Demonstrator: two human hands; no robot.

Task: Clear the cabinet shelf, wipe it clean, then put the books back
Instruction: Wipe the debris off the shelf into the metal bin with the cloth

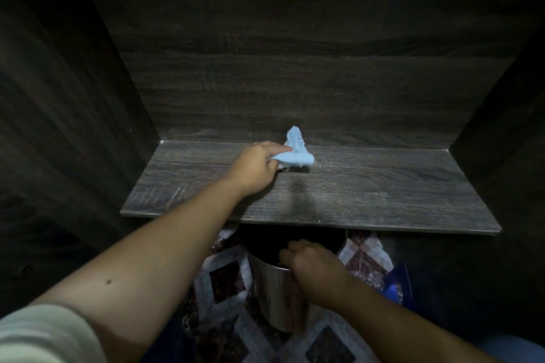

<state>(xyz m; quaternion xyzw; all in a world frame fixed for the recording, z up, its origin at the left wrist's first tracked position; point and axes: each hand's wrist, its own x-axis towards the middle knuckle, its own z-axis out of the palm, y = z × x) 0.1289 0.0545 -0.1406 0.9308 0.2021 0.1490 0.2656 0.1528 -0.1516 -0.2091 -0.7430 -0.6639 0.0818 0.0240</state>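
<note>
One dark grey wood-grain cabinet shelf [383,194] spans the compartment from the left side wall to the right side wall, and its rear edge meets the dark wood-grain back panel [295,82]. The shelf surface shows pale scuffs and light specks, most plainly near the left front and around the centre. One crumpled light-blue cloth [296,150] lies on the shelf near the rear edge, slightly left of centre, with one corner standing upright against the back panel. A small dark patch sits on the board just below the cloth; what it is cannot be told. Two hands are in view. The left hand [256,168] rests on the shelf with its fingers curled, pinching the left end of the cloth. The right hand [312,265] is below the shelf's front edge, with its fingers hooked over the rim of one shiny cylindrical metal bin [271,289]. The bin stands upright on a floor covering patterned in dark red and white diamonds [224,274]. One blue flat object [395,283] lies to the right of the bin, partly in shadow. One cream sleeve [44,333] covers the left upper arm.
</note>
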